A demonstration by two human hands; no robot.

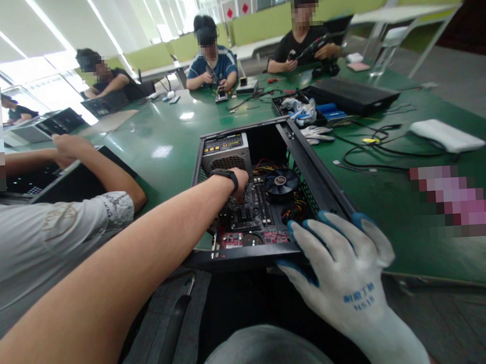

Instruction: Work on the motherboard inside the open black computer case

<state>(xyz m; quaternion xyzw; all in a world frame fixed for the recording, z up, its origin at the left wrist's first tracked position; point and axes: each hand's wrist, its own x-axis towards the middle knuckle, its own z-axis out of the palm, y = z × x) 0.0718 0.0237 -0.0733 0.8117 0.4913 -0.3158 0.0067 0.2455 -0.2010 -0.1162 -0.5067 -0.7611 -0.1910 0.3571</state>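
An open black computer case [323,185] lies on the green table, its near edge at the table's front. Inside are a power supply [227,150] at the back left, a round black fan [281,182], a dark circuit board and a red board [232,239] near the front. My bare left hand [240,183], with a black wristband, reaches into the case beside the power supply; its fingertips are hidden. My right hand [340,253], in a white and blue glove, rests with spread fingers over the case's near right corner.
At the left, a person's arms lie over another black case [90,172]. Gloves [302,111], a flat black panel [353,94], cables and a white pouch [448,135] are at the right. Several people sit across the table [161,124].
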